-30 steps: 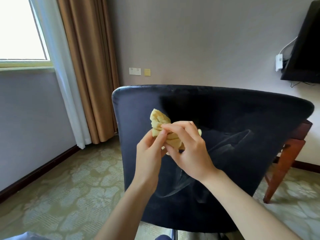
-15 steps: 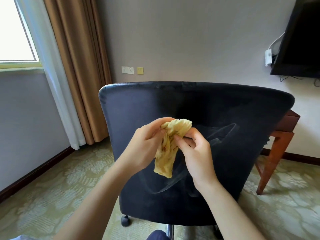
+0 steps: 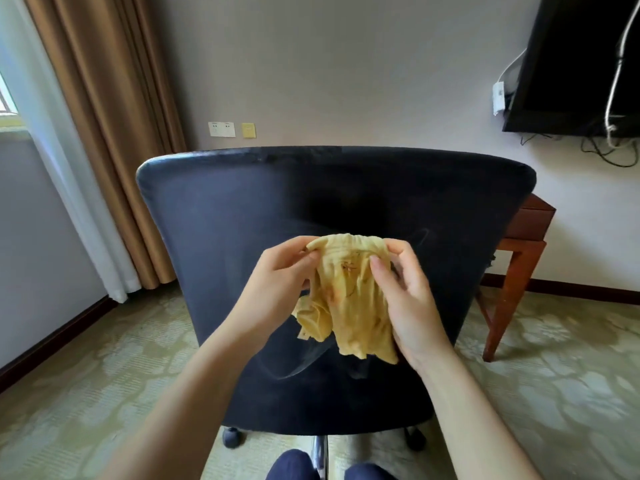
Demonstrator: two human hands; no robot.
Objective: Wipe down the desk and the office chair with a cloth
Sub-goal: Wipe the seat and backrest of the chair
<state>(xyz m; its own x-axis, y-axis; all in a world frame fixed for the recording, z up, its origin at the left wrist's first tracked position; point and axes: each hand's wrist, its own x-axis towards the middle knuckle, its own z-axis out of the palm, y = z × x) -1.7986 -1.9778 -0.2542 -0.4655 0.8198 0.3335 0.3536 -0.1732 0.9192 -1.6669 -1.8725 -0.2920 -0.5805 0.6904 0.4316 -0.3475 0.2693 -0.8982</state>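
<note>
We see the left hand (image 3: 277, 282) and the right hand (image 3: 405, 306) raised side by side. Each pinches the top edge of the yellow cloth (image 3: 349, 306) between thumb and fingers. The cloth is stretched a little between them and hangs down crumpled, with faint brownish marks near its middle. Just beyond the hands stands the office chair (image 3: 225, 237), its broad dark back turned toward us. We cannot tell whether the cloth touches it. Below the hands, a castor (image 3: 231, 437) shows under the chair's lower edge.

Beyond the right hand and off to its right, the wooden surface (image 3: 530, 220) pokes out from behind the chair back. We see one reddish corner with a drawer front and a leg (image 3: 509, 299) standing on the carpet. Its top is hidden from us. Higher on that side, a dark screen (image 3: 571, 64) hangs on the pale wall, with white and black cables (image 3: 616, 81) trailing by it and a small white box (image 3: 498, 97) beside it.

Past the left hand, brown curtains (image 3: 114, 133) and a sheer white curtain (image 3: 59, 168) fall to the floor. Straight beyond the hands, above the chair back, a white socket plate (image 3: 221, 129) and a yellow plate (image 3: 248, 130) sit on the wall. A pale green patterned carpet (image 3: 86, 375) spreads beneath everything, edged by a dark baseboard (image 3: 52, 337).
</note>
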